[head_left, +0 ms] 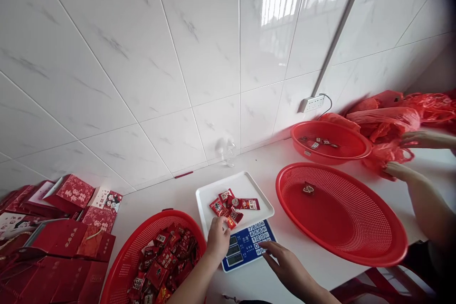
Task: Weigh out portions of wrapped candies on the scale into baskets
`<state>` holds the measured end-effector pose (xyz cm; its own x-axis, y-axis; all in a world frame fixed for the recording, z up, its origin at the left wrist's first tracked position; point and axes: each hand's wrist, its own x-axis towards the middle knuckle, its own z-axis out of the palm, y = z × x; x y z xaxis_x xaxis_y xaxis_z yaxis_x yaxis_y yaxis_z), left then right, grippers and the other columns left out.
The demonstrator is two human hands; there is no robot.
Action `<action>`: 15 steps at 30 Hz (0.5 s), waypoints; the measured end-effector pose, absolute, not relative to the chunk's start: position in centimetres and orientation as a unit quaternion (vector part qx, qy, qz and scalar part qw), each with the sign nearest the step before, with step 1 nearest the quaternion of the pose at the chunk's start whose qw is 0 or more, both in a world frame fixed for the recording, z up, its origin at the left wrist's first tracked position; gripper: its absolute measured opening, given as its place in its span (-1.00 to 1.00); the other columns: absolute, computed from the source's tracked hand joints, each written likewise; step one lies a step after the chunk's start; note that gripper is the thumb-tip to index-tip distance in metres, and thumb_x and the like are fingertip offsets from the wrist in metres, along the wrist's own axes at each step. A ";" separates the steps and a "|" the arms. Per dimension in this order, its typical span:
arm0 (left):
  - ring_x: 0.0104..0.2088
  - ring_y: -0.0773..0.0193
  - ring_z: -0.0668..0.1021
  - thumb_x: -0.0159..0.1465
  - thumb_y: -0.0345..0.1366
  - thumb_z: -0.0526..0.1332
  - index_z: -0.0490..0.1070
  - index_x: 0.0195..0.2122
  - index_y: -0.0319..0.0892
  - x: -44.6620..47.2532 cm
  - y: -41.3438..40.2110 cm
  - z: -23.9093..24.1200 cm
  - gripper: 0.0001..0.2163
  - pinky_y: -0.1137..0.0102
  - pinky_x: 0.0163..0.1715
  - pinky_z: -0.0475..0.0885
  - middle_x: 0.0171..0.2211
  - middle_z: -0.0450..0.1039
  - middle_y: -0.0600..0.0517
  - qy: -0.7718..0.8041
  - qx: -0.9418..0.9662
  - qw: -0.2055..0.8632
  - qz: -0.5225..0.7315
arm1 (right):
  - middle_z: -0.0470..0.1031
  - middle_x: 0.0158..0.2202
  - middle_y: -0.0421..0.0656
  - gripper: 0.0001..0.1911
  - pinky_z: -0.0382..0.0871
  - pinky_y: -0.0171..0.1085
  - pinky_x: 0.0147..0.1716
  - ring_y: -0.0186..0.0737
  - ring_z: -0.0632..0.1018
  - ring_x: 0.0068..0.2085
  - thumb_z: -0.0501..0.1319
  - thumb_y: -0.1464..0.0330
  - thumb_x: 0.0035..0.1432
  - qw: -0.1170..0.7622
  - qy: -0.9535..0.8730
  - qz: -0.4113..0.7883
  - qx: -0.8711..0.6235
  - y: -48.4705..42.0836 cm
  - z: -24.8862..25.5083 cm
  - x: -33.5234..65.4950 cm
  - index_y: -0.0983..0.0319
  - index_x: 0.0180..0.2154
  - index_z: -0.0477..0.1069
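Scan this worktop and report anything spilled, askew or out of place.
Nothing looks spilled. A red strip lies by the tiled wall, beyond and left of the white tray; it looks stray, lying by itself, though I cannot tell what it is. One lone packet in the right-hand red basket stands out, but may belong there.

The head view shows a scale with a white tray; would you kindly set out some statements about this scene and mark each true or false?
1. Red packets lie on the white tray. True.
2. The left hand is inside a basket. False: it is at the packets on the tray.
3. The right hand is at the blue panel. True.
4. The nearer basket on the right is heaped full. False: one small packet shows in it.
5. A socket strip is against the tiled wall. True.
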<state>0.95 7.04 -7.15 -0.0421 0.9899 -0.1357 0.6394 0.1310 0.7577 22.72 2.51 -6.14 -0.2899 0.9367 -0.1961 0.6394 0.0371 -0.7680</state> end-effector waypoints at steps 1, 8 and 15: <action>-0.06 0.16 0.43 0.13 -0.39 0.06 0.35 -0.14 -0.16 1.1 7.3 -7.3 -0.74 0.29 -0.03 0.33 -0.09 0.35 -0.10 0.674 0.619 0.308 0.259 | 0.53 -0.11 -0.10 -0.62 0.39 -0.22 -0.13 -0.13 0.54 -0.13 -0.02 0.22 0.13 0.184 -0.694 0.404 -0.567 2.4 -6.3 23.0 0.13 -0.11 0.44; 0.28 -0.15 -0.13 0.10 -0.09 0.18 -0.02 0.23 -0.10 3.7 10.6 -7.4 -0.32 -0.07 0.17 -0.06 0.30 -0.17 -0.17 0.732 0.620 0.224 0.170 | 0.54 -0.11 -0.10 -0.63 0.40 -0.22 -0.13 -0.13 0.54 -0.14 0.00 0.24 0.11 0.186 -0.695 0.417 -0.555 2.6 -6.7 24.5 0.14 -0.11 0.45; 0.28 -0.15 -0.22 0.11 0.12 0.05 -0.08 0.26 -0.02 7.8 13.5 -7.7 -0.28 -0.20 0.12 -0.21 0.33 -0.36 -0.15 0.773 0.569 0.258 0.105 | 0.54 -0.11 -0.12 -0.62 0.39 -0.27 -0.13 -0.14 0.54 -0.14 0.00 0.27 0.11 0.166 -0.717 0.422 -0.529 3.3 -7.1 27.3 0.12 -0.09 0.45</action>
<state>7.83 13.49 -7.72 -0.2182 0.9348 -0.2802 0.8266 0.3297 0.4561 27.28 3.27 -7.08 -0.3846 0.8993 -0.2080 0.6188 0.0840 -0.7811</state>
